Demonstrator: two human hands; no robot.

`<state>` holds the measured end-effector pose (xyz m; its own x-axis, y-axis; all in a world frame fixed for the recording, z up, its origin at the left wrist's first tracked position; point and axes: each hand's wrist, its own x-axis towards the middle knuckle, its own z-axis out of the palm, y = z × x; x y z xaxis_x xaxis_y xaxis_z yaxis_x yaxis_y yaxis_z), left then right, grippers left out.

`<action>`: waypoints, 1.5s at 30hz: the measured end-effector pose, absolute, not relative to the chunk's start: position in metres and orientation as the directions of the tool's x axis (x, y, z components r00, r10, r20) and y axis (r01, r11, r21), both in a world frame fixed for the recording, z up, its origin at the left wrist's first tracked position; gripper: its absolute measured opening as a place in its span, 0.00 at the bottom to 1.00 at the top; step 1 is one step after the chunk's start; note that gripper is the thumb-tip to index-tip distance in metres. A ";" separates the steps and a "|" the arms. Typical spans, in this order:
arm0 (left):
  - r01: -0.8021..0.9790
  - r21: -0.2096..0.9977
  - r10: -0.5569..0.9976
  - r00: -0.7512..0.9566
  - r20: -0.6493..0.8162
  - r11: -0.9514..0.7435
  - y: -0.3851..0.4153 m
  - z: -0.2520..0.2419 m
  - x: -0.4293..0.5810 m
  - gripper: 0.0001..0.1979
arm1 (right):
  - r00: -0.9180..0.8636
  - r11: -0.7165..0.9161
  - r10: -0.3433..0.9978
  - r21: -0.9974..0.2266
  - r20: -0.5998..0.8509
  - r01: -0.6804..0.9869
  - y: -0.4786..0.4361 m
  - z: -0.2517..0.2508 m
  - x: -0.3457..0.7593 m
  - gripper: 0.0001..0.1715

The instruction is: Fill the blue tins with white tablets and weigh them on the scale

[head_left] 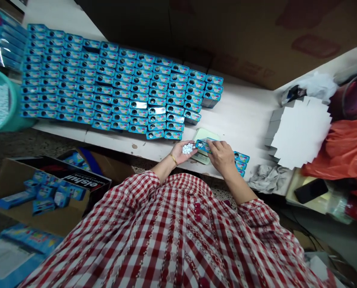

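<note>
White pellets point(188, 149) lie in the cupped palm of my left hand point(181, 153), near the table's front edge. Just right of them, my right hand point(222, 155) grips a small blue box point(203, 145) with its fingers over the right end. The box's left end meets the fingertips of my left hand. Behind and below both hands is a pale green scale point(207, 135), partly covered by them. Rows of similar blue boxes point(100, 84) stand packed together on the white table point(238, 116). Several more boxes point(241, 157) are right of my right hand.
A turquoise tub point(15, 104) of white pellets stands far left. Below it, an open carton point(19, 216) holds blue packs. A large brown carton point(226, 36) rises behind the table. White card stacks point(301, 134), crumpled paper point(270, 179), a phone point(311, 191) and an orange bag point(343, 152) are right.
</note>
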<state>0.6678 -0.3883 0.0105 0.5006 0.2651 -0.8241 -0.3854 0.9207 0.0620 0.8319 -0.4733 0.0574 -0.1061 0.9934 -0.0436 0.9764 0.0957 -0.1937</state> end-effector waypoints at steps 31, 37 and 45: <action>-0.385 0.073 0.200 0.302 -0.932 0.920 -0.402 0.017 0.611 0.11 | 0.358 -0.430 0.891 -0.267 -0.279 0.863 -0.527 0.027 0.957 0.16; -0.322 0.098 0.213 0.345 -0.914 0.942 -0.406 0.020 0.619 0.10 | 0.381 -0.389 0.805 0.081 -0.456 0.918 -0.519 0.034 0.927 0.17; -0.371 0.093 0.232 0.349 -0.908 0.924 -0.419 0.017 0.607 0.10 | 0.047 -0.036 0.936 0.036 -0.348 0.999 -0.468 0.070 0.859 0.14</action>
